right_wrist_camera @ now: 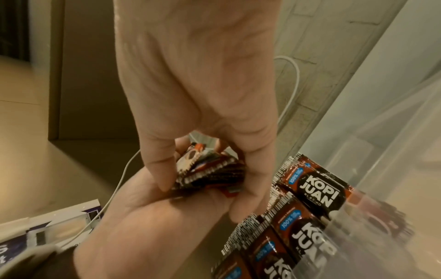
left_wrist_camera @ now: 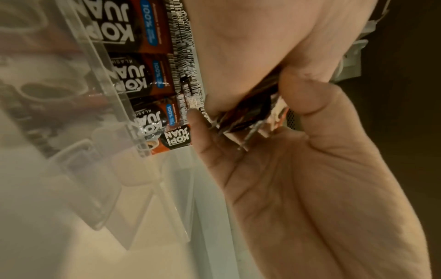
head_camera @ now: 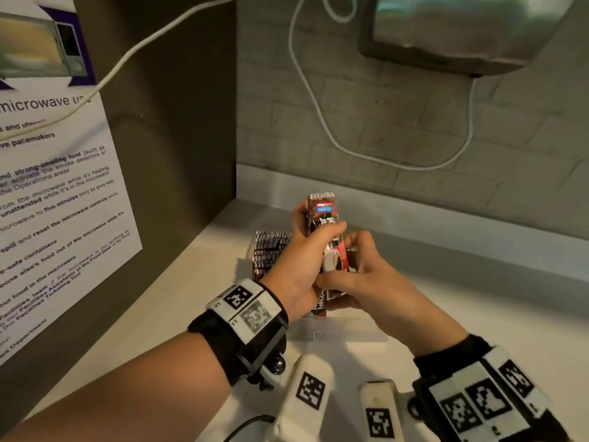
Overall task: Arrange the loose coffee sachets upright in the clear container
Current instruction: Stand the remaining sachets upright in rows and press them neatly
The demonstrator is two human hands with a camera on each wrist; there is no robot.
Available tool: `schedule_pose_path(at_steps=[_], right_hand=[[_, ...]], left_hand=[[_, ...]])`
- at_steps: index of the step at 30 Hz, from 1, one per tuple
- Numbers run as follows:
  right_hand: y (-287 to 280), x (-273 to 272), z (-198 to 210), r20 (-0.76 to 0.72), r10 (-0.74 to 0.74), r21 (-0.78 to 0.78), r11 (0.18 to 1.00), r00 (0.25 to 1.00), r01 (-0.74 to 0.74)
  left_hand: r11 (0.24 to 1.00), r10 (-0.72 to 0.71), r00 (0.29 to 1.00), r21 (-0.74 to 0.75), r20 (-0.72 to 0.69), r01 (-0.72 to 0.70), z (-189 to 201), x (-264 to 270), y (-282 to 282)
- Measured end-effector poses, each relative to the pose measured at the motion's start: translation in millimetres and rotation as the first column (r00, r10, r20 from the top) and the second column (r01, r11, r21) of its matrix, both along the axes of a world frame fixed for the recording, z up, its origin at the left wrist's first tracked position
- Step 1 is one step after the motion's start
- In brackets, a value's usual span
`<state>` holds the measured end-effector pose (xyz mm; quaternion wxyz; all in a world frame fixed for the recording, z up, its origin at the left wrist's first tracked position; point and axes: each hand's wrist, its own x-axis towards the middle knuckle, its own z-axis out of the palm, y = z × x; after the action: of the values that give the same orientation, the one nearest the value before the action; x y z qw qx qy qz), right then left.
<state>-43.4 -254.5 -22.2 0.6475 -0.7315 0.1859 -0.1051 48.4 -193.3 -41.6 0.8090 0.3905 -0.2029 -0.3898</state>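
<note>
My left hand (head_camera: 314,242) grips a bundle of red-and-black coffee sachets (head_camera: 322,212) upright above the counter, thumb across its front. My right hand (head_camera: 338,280) pinches the bundle's lower end (right_wrist_camera: 210,169) between thumb and fingers. The clear container (head_camera: 344,333) stands just below and in front of both hands. Several sachets (head_camera: 271,250) stand upright inside it in rows, labels showing through the wall (left_wrist_camera: 143,75), (right_wrist_camera: 315,196). In the left wrist view my left palm (left_wrist_camera: 286,188) cups the bundle (left_wrist_camera: 248,117) right beside the container's clear wall (left_wrist_camera: 100,75).
A dark side panel with a microwave notice (head_camera: 57,202) closes the left. A white cable (head_camera: 318,116) loops down the tiled back wall under a metal appliance (head_camera: 462,30). Two white tagged devices (head_camera: 310,393) (head_camera: 379,413) lie at the counter's front.
</note>
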Motion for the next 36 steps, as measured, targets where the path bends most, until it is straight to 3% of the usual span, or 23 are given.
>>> schedule_pose_path(at_steps=[3,7,9,11,14,22,26,30,36], right_hand=[[2,2,-2,0.046,0.013,-0.054,0.999,0.999,-0.011],[10,3,-4,0.149,-0.004,-0.315,0.948,0.989,0.051],[9,4,-4,0.195,-0.065,-0.285,0.951,0.979,0.12],[6,4,-2,0.2,-0.141,-0.152,0.973,0.97,0.173],[3,3,-1,0.161,-0.12,-0.056,0.99,0.98,0.13],[8,2,3,0.07,0.026,-0.128,0.992,0.997,-0.017],[9,4,6,0.079,0.035,-0.297,0.955,0.996,-0.01],[11,7,7,0.065,0.094,-0.429,0.901,0.993,-0.057],[11,6,4,-0.005,0.091,-0.436,0.896,0.996,-0.084]], left_hand=[[0.999,-0.016,0.997,0.03,-0.079,0.019,0,3,1],[0.997,0.065,0.997,-0.027,-0.051,-0.067,2,4,4],[0.997,0.067,0.996,-0.041,-0.058,-0.07,3,4,7],[0.999,0.013,0.995,-0.038,-0.096,-0.017,5,5,10],[0.995,-0.096,0.988,0.01,-0.119,0.098,9,5,16],[0.999,-0.036,0.997,0.006,-0.065,0.036,7,7,15],[1.0,0.027,1.0,-0.003,0.001,-0.027,5,1,13],[0.982,0.151,0.988,-0.117,0.04,-0.145,3,0,10],[0.978,0.205,0.97,-0.077,0.132,-0.196,9,-3,13]])
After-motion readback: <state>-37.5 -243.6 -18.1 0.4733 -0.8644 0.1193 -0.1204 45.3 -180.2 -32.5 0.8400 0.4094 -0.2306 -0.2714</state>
